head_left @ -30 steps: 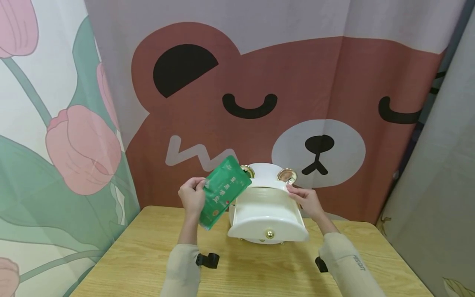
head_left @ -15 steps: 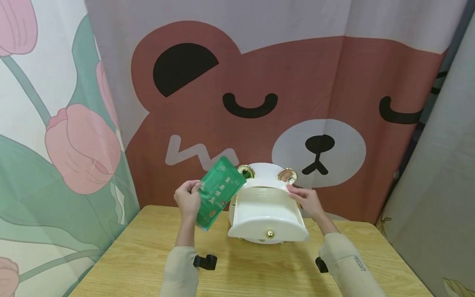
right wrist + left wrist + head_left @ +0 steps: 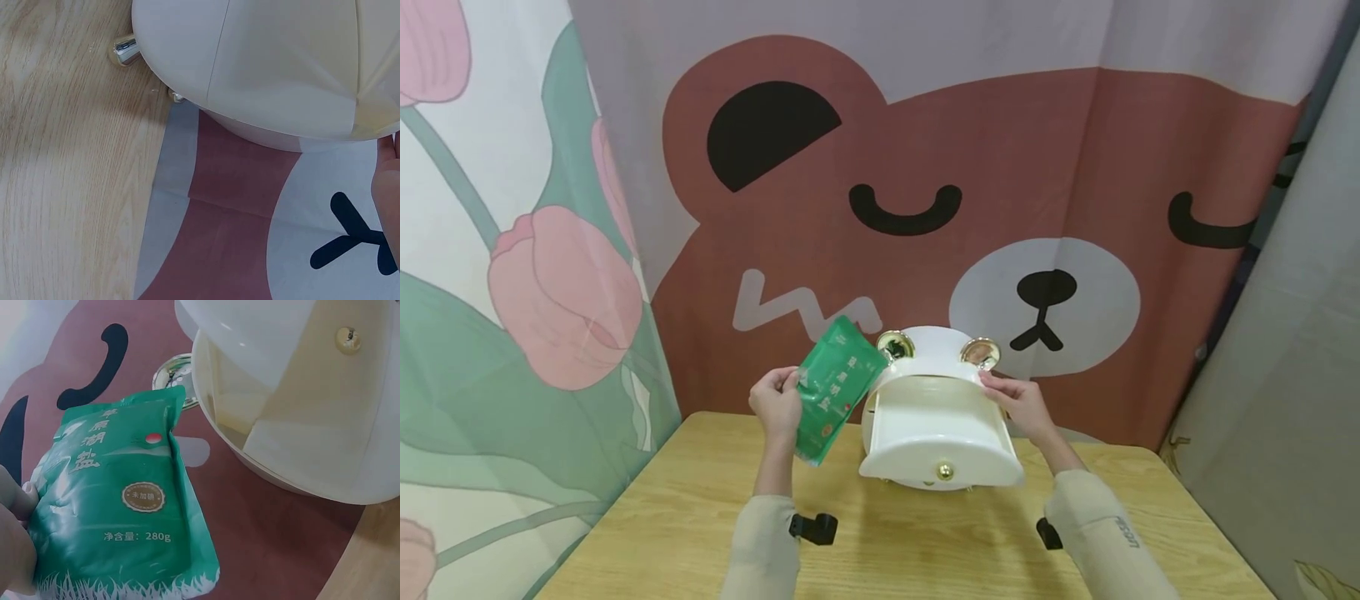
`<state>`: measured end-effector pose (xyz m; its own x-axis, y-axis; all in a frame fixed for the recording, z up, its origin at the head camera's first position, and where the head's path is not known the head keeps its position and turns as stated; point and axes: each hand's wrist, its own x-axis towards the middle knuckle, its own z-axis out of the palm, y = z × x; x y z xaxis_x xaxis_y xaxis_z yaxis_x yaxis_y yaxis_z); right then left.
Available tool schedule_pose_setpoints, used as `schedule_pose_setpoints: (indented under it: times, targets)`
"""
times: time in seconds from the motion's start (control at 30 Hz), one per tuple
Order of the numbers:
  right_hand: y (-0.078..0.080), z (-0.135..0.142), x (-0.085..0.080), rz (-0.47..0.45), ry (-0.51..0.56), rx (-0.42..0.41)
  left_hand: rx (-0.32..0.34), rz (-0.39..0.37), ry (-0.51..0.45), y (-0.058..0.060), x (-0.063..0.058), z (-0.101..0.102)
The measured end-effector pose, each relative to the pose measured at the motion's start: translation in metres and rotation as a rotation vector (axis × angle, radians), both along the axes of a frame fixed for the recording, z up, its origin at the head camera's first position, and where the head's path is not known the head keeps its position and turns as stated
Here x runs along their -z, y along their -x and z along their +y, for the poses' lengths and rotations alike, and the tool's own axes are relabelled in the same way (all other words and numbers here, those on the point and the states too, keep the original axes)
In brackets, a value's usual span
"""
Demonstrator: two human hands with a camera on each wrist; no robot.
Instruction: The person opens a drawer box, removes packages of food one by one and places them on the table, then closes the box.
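In the head view, my left hand (image 3: 777, 404) pinches the left edge of a green bag of salt (image 3: 838, 387), held tilted above the table. The left wrist view shows this bag (image 3: 119, 500) with white printing, including 280g. To its right stands a glossy white clock-shaped storage box (image 3: 936, 340), its drawer (image 3: 942, 454) pulled out, with a gold knob (image 3: 944, 472). My right hand (image 3: 1021, 408) grips the box's upper right edge, below a gold bell-shaped piece (image 3: 981, 354). In the right wrist view, only part of the right hand (image 3: 389, 187) shows, touching the rim.
A wooden table (image 3: 685, 492) carries the box on short metal legs (image 3: 127, 51). Close behind hangs a curtain (image 3: 1022, 167) printed with a brown bear, and a tulip-print curtain (image 3: 565, 300) hangs at left. Black wrist mounts (image 3: 815, 528) sit on the sleeves.
My left hand has drawn the bag of salt a little to the left, uncovering more of the left gold bell. My right hand and the box stay nearly still.
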<state>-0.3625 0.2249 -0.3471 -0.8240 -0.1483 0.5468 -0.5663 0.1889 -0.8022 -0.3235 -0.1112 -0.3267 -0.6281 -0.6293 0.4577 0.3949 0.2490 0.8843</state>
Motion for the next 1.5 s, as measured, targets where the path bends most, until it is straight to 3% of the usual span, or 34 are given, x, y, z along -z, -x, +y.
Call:
schedule_pose_setpoints:
  times: [0.17, 0.33, 0.73, 0.93, 1.13, 1.5]
  targets:
    - [-0.010, -0.005, -0.006, 0.004, -0.008, 0.005, -0.002, -0.049, -0.028, 0.001, 0.006, -0.001]
    - [-0.010, -0.005, -0.006, 0.010, -0.002, -0.008, -0.008, -0.073, -0.036, 0.004, 0.012, -0.001]
    - [0.014, 0.004, 0.011, -0.011, 0.014, -0.011, -0.038, -0.050, -0.054, 0.008, 0.025, -0.001]
    - [0.003, -0.001, 0.003, 0.014, 0.025, -0.005, -0.033, -0.067, -0.062, 0.010, 0.030, -0.001]
    - [0.016, 0.005, 0.014, 0.036, 0.024, -0.004, -0.046, -0.082, -0.062, 0.012, 0.035, 0.002]
    - [0.015, 0.005, 0.015, 0.039, 0.018, 0.010, -0.059, -0.122, -0.064, 0.020, 0.049, 0.006]
